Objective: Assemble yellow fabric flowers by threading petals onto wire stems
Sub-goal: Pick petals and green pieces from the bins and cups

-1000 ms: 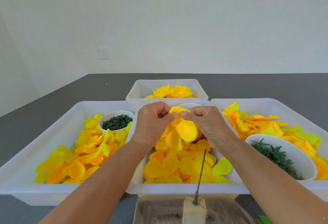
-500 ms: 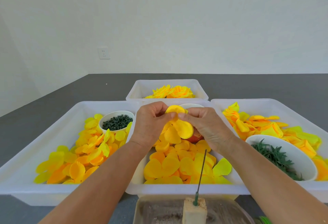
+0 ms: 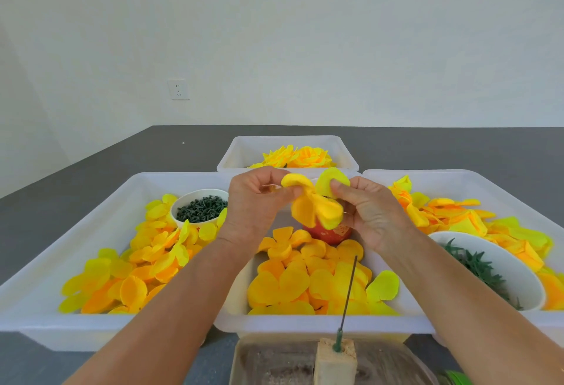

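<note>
Grey table (image 3: 91, 177) carries white trays (image 3: 76, 262) of yellow petals. Above the middle tray, left hand (image 3: 256, 201) and right hand (image 3: 369, 210) both pinch one petal piece (image 3: 314, 207). Wire stem (image 3: 348, 293) stands upright in a block (image 3: 335, 363) nearer the person, well below the hands.

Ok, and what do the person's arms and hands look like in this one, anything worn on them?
Both arms are bare as far as the frame shows: no sleeves, gloves, watch or bands. No rings show on the left hand or the right hand.
</note>
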Demonstrator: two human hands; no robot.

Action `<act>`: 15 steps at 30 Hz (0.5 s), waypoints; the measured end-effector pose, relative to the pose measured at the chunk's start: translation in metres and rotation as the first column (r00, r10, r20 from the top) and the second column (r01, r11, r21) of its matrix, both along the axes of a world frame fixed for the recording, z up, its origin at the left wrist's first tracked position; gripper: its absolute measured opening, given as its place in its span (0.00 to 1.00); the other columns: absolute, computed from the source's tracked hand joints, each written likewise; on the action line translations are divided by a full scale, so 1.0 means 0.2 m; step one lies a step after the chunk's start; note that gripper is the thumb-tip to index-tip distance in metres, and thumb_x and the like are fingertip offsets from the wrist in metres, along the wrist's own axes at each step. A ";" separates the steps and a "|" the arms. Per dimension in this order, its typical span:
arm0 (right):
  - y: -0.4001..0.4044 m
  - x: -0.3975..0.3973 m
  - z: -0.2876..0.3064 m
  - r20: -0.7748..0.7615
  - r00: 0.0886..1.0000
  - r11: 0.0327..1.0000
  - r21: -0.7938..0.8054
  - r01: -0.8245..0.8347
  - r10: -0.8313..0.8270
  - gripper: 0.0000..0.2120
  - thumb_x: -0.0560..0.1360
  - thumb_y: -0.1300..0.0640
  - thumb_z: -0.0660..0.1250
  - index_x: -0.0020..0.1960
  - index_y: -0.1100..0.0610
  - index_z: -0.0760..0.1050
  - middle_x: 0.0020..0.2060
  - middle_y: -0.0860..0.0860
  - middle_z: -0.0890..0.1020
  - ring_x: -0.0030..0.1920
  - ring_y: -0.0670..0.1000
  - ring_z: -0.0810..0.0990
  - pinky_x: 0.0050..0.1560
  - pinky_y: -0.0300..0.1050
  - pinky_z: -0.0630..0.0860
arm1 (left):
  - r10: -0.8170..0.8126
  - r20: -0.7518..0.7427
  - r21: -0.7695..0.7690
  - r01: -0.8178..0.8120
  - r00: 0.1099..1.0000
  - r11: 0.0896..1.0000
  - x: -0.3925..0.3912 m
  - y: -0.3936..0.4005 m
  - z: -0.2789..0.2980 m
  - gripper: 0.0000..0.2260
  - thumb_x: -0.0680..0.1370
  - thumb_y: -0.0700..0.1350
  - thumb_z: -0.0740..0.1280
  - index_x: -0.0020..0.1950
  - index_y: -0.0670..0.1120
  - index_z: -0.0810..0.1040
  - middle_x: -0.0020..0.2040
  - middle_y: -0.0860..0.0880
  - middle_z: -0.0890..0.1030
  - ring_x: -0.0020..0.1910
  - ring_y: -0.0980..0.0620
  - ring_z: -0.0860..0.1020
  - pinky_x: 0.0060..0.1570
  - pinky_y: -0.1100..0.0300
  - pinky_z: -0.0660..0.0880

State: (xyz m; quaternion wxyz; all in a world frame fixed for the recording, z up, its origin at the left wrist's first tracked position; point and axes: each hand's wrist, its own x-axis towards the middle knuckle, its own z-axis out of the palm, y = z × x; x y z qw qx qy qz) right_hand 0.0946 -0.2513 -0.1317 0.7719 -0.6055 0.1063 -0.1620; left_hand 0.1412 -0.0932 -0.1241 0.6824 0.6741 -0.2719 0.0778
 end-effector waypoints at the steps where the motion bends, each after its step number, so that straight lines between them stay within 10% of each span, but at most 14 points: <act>1: -0.01 0.00 -0.01 -0.022 0.999 0.999 -0.012 0.049 -0.049 0.06 0.72 0.59 0.70 0.38 0.58 0.75 0.28 0.49 0.81 0.28 0.46 0.79 0.29 0.40 0.77 | -0.007 0.034 0.028 0.006 0.999 1.000 0.00 0.00 0.00 0.07 0.69 0.32 0.72 0.38 0.44 0.82 0.40 0.48 0.82 0.43 0.50 0.78 0.51 0.50 0.75; 11: -0.08 0.05 -0.03 -0.009 0.832 0.808 -0.246 0.536 -0.555 0.05 0.74 0.63 0.65 0.42 0.65 0.73 0.36 0.57 0.71 0.39 0.53 0.68 0.36 0.46 0.65 | -0.025 0.192 0.140 -0.002 0.981 0.990 0.01 -0.01 -0.03 0.14 0.69 0.28 0.71 0.36 0.48 0.78 0.44 0.54 0.83 0.49 0.54 0.81 0.55 0.56 0.76; 15: -0.06 0.05 -0.04 0.025 0.835 0.753 -0.419 0.508 -0.550 0.07 0.75 0.61 0.65 0.39 0.61 0.71 0.33 0.52 0.70 0.38 0.52 0.68 0.33 0.44 0.64 | 0.011 0.046 0.065 -0.014 0.999 0.998 0.01 -0.01 -0.02 0.06 0.73 0.31 0.68 0.37 0.37 0.74 0.36 0.35 0.80 0.38 0.47 0.76 0.43 0.54 0.73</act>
